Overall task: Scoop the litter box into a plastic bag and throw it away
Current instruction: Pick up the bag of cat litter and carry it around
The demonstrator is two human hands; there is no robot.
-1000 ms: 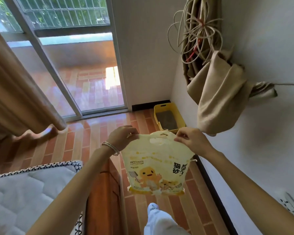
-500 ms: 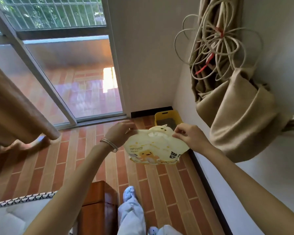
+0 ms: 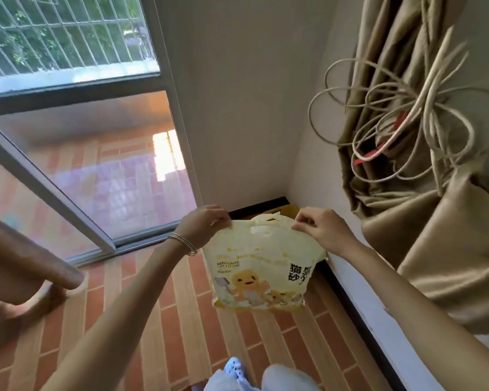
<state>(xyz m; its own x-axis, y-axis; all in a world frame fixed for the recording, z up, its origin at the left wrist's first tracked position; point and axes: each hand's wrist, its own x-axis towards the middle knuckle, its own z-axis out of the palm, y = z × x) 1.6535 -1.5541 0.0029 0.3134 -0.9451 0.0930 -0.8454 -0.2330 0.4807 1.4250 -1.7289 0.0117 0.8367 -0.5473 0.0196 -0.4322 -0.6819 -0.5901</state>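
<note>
Bag update from the remote seat: half a second back it was tipped up almost flat between the hands, and now it hangs straight down again with the print facing me. The view has also closed in on the corner, and the bed I could see a second ago has dropped out of frame. I read that as the walk-up being nearly over and scooping not started, since nothing has gone into the bag yet. My left hand has its fingers pinching the top left corner, and my right hand pinches the top right edge, so both are holding the bag up in the air over the brick-pattern floor. It's pale yellow plastic, an old bentonite cat litter sack with a cartoon critter, some Chinese characters and a cut-out handle slot near the top. It looks slack and light, probably empty. Can't tell if the mouth is open yet. The litter box is right behind it in the corner, with only a sliver of yellow rim peeking over the bag's top. No scoop in sight anywhere.
</note>
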